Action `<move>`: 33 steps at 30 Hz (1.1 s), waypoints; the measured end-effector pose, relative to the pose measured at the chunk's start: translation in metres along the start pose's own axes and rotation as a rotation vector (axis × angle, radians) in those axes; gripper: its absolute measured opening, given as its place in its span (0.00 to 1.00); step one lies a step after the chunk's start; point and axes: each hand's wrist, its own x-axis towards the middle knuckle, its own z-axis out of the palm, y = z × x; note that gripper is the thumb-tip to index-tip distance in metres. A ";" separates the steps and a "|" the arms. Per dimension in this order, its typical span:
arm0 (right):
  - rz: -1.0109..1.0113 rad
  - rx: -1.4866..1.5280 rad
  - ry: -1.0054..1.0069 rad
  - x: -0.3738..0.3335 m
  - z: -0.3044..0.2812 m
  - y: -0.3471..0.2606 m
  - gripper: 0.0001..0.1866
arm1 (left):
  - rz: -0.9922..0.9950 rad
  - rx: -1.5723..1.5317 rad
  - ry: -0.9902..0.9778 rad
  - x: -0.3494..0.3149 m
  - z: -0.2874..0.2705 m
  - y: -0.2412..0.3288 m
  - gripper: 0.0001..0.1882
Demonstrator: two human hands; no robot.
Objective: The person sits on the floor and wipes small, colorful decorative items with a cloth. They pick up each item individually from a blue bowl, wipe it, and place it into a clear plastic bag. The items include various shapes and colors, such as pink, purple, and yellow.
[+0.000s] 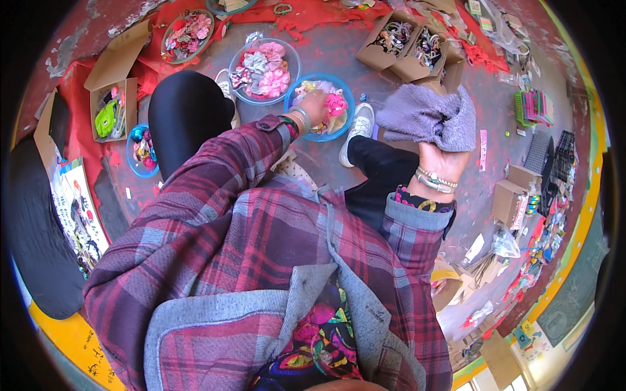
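My right hand (445, 163), raised at the right with bracelets on its wrist, is closed around a bunched, fuzzy grey-purple cloth (427, 116). The cloth fans out to the left above my palm and hides most of the fingers. At the upper middle, my left hand (313, 106) reaches over a blue-rimmed basin (352, 104) that holds cream and yellowish scrunchies. It is right beside a bright pink scrunchie (335, 104). The fingers point down among the scrunchies, and how far they are closed does not show.
A clear basin (297, 60) of pink and grey scrunchies stands left of the blue one. Beyond are cardboard boxes (385, 53) of hair ties and another basin (207, 45). A small blue bowl (135, 171) sits left of my knee. A green basket (521, 107) and clutter line the right.
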 end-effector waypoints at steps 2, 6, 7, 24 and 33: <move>0.005 -0.001 0.004 0.001 0.000 0.000 0.17 | 0.175 0.114 -0.072 -0.006 0.009 0.006 0.22; 0.054 0.042 -0.069 0.004 -0.006 -0.002 0.16 | 0.326 0.404 -0.325 -0.015 0.017 0.007 0.28; 0.055 0.030 -0.064 0.003 -0.002 -0.001 0.16 | 0.324 0.411 -0.375 -0.012 0.022 0.005 0.30; 0.131 -0.073 0.097 0.010 0.022 0.005 0.23 | 0.314 0.571 -0.459 0.028 0.074 -0.010 0.24; 0.233 -0.050 -0.153 0.007 0.022 0.008 0.24 | 0.369 0.345 -0.370 0.025 0.021 0.012 0.20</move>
